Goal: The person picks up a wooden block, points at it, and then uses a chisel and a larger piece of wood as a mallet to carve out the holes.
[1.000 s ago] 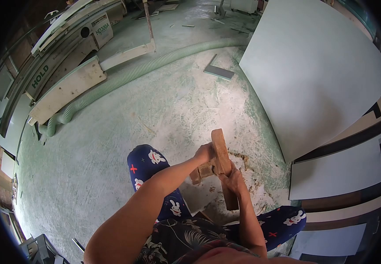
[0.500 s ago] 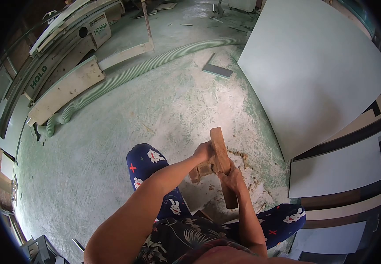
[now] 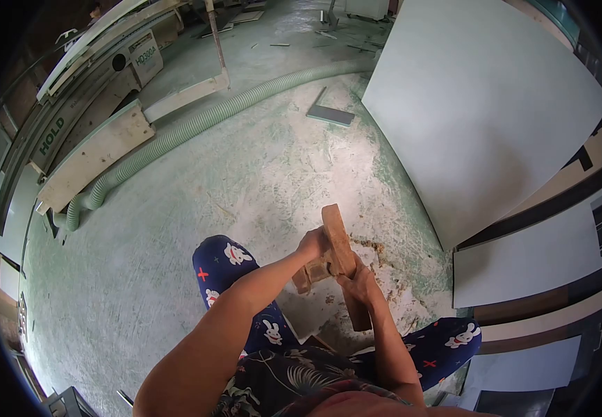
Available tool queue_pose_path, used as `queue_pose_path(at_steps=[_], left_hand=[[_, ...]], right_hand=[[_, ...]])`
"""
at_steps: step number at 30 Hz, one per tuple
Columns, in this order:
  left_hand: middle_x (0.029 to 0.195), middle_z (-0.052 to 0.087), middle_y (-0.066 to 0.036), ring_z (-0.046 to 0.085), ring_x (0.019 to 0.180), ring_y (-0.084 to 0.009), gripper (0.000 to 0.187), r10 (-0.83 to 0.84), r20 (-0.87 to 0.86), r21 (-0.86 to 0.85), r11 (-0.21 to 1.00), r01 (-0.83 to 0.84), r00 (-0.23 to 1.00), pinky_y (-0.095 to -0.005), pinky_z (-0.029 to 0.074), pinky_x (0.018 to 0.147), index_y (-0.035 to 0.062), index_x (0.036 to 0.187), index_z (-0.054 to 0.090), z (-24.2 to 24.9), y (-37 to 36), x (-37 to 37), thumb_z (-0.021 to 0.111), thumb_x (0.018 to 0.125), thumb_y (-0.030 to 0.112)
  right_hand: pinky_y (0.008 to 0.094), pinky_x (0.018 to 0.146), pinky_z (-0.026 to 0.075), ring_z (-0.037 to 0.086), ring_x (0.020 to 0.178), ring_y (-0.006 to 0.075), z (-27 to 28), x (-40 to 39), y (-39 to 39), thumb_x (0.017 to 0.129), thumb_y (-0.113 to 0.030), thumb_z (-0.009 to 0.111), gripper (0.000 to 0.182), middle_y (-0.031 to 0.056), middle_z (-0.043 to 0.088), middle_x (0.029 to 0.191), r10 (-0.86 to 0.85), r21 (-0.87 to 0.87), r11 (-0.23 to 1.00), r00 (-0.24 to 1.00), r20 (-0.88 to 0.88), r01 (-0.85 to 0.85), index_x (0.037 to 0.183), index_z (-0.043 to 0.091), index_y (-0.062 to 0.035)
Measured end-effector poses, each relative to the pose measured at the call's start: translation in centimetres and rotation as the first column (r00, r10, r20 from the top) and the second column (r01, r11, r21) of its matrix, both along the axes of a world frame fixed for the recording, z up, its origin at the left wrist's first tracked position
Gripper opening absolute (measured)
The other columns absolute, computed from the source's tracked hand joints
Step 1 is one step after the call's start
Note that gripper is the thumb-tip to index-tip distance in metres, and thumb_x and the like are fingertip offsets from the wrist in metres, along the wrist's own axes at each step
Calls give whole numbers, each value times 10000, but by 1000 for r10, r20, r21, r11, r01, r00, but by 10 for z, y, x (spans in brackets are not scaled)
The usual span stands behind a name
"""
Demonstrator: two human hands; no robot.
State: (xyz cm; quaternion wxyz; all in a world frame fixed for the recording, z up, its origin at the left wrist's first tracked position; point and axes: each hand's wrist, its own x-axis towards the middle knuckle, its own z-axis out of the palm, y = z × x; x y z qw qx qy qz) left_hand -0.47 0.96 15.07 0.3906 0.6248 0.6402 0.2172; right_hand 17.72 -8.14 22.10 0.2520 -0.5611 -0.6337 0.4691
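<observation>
A brown wooden piece (image 3: 339, 240), long and worn, stands out in front of my body, slanting from upper left to lower right. Wrapped round its left side near the top is my left hand (image 3: 312, 244). Lower down, my right hand (image 3: 360, 283) grips the same piece from the right. A shorter wooden part (image 3: 302, 280) sticks out to the left under my left hand. How the parts join is partly hidden by my hands. My fingertips are mostly out of sight behind the wood.
A ribbed green hose (image 3: 224, 110) curves across the floor beside a machine (image 3: 64, 125) at left. A dark L-shaped piece (image 3: 331, 115) lies ahead. At right leans a large pale panel (image 3: 481, 118), with more boards (image 3: 523, 271) below. Debris (image 3: 377, 260) lies near my hands.
The view has shifted slightly, so the surroundings appear a little further left. Both hands keep their hold on the wooden piece, which looks nearly unchanged in pose.
</observation>
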Motion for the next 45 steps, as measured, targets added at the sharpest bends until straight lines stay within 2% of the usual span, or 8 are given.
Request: queue_pose_path(at_steps=[2, 12, 15, 24, 29, 32, 38, 45], left_hand=[[1095, 651, -183, 617, 1037, -333, 430, -42, 24, 1, 999, 42, 999, -411, 488, 864, 80, 1187, 582, -15, 4, -4, 558, 869, 369], [1085, 646, -199, 611, 1046, -338, 392, -36, -11, 74, 997, 36, 999, -415, 486, 872, 94, 1179, 583, -32, 7, -6, 553, 876, 340], [1097, 646, -187, 608, 1054, -338, 413, -49, -31, 58, 997, 51, 998, -423, 483, 879, 108, 1200, 571, -26, 7, -5, 550, 870, 354], [1074, 656, -175, 616, 1027, -348, 415, -36, -23, 77, 996, 37, 999, -431, 497, 861, 142, 1214, 568, -29, 7, -5, 556, 867, 368], [1067, 652, -186, 614, 1013, -363, 394, -26, -4, 43, 999, 26, 1000, -453, 502, 856, 135, 1198, 576, -15, 3, -4, 545, 874, 358], [959, 684, -170, 670, 901, -303, 376, 24, -16, 73, 997, -23, 1000, -392, 515, 776, 44, 1136, 602, -3, 0, 0, 658, 777, 140], [937, 685, -166, 671, 886, -300, 348, 16, -52, 93, 996, -11, 999, -387, 515, 761, 55, 1104, 615, -9, 1, 0, 671, 777, 160], [1009, 661, -189, 621, 978, -372, 305, -38, -43, 78, 996, 41, 998, -457, 499, 820, 122, 1116, 596, -10, -1, 0, 525, 881, 304]], right_hand=[[342, 844, 488, 631, 940, 242, 2, 0, 1, 728, -121, 697, 720, 183, 654, 1022, -6, -43, 999, 1000, 29, 7, 1380, 405, -35], [341, 844, 487, 635, 933, 246, -1, 0, 1, 724, -140, 725, 732, 188, 653, 1030, -16, -25, 1000, 998, -63, 14, 1370, 405, -15], [344, 842, 488, 640, 943, 261, 6, 1, 1, 727, -146, 727, 725, 197, 654, 1033, 4, -37, 999, 998, 55, -2, 1367, 409, -22], [385, 799, 499, 654, 899, 296, 5, 2, 0, 753, -299, 705, 592, 234, 662, 961, -28, -67, 997, 978, 207, 43, 1186, 526, 63], [390, 777, 496, 660, 866, 301, -5, 9, 2, 768, -321, 700, 521, 234, 669, 908, -31, -18, 999, 993, 111, 33, 1094, 587, 69], [388, 771, 494, 662, 855, 301, -2, 9, 1, 776, -327, 697, 510, 227, 673, 895, -26, -26, 999, 995, 98, 28, 1080, 597, 70], [387, 778, 495, 661, 867, 305, -1, 9, -1, 782, -346, 693, 525, 234, 671, 907, -24, -58, 998, 996, 91, 29, 1089, 594, 68], [389, 801, 496, 653, 924, 331, 13, 8, -3, 773, -339, 702, 609, 246, 661, 953, -49, -53, 997, 985, 165, 58, 1177, 525, 81]])
